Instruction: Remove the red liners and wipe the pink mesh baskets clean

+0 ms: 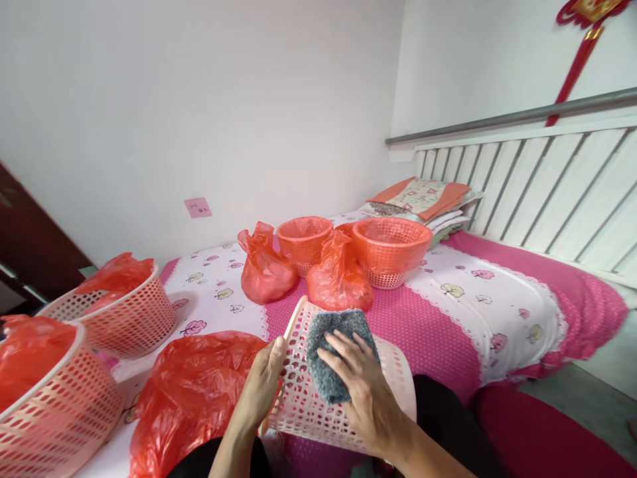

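A pale pink perforated plastic basket (308,405) lies tipped on its side on my lap at the bed's near edge. My left hand (263,385) is closed round its rim on the left. My right hand (365,392) presses a grey fuzzy cloth (331,352) flat against the basket's outer wall, fingers spread over the cloth. A loose red plastic bag (194,392) lies just left of the basket.
Two pink baskets lined with red bags (54,398) (119,305) stand at the left. Two orange baskets (303,242) (391,249) and two tied red bags (263,269) (338,275) sit mid-bed. Folded bedding (423,202) lies by the white slatted headboard (547,186).
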